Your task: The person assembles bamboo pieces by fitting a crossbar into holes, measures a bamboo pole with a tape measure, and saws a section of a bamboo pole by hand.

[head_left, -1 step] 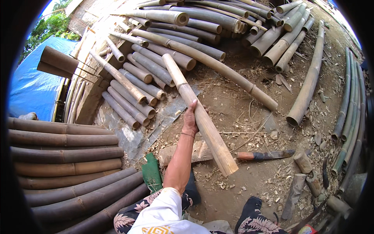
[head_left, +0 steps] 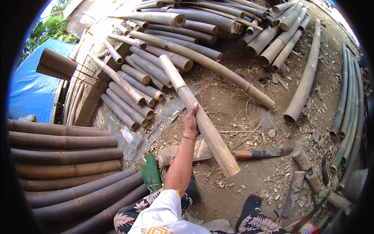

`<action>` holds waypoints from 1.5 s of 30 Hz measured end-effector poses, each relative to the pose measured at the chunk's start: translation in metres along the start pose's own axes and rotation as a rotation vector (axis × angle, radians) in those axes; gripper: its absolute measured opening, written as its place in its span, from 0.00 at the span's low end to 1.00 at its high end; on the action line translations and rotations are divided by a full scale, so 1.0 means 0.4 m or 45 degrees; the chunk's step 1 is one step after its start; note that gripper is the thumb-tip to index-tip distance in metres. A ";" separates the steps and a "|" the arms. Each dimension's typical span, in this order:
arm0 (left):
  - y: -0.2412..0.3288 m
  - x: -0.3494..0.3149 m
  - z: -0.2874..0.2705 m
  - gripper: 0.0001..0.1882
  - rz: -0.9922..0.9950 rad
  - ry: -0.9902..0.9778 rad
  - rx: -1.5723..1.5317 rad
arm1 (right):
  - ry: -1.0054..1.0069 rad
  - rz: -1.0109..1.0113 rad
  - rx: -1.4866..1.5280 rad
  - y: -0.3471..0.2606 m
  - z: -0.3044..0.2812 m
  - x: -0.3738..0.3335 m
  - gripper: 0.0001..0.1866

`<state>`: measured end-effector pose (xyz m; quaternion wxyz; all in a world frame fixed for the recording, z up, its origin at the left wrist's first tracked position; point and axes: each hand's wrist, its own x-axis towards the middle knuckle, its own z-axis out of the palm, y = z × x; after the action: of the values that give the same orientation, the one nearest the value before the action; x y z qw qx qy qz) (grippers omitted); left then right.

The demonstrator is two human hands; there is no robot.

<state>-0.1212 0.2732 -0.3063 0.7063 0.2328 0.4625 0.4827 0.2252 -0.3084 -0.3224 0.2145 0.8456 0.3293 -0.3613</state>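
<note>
My left hand point(head_left: 191, 124) is closed around the middle of a pale, shaved bamboo pole point(head_left: 212, 136). The pole slants from the upper left down to the lower right, its near end cut and light-coloured. A knife point(head_left: 269, 153) with an orange-brown handle and dark binding lies on the ground to the right of that end. Under my wrist rests a short, rough wooden block point(head_left: 185, 153). By my right knee a small skin-toned patch may be a fingertip of my right hand point(head_left: 279, 221); the rest of that hand lies outside the picture.
Brown bamboo poles point(head_left: 66, 154) are stacked at my left. More cut bamboo point(head_left: 128, 87) lies ahead, with a large pile point(head_left: 202, 17) behind it. Green poles point(head_left: 344, 113) line the far right. Short logs point(head_left: 294, 193), a green sheath-like piece point(head_left: 150, 171) and wood shavings surround my legs.
The surroundings shift slightly left in the picture while the pole's near end edges right. A small skin-toned patch now shows by my right knee. My left hand keeps its hold.
</note>
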 end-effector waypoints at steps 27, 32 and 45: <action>-0.452 -0.738 0.206 0.43 -0.554 0.293 -0.384 | 0.255 0.724 0.727 0.177 -0.047 0.066 0.52; -0.587 -0.782 0.249 0.36 -0.820 0.270 -0.457 | 1.254 0.483 0.496 0.281 -0.007 0.112 0.53; -0.442 -0.398 0.274 0.37 -0.584 0.091 -0.055 | 0.784 0.018 -0.116 0.297 -0.397 0.491 0.51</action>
<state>0.0406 0.0680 -0.3241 0.7855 0.0894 0.5176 0.3272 0.4868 -0.2163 -0.3525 0.1449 0.9071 0.3888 -0.0714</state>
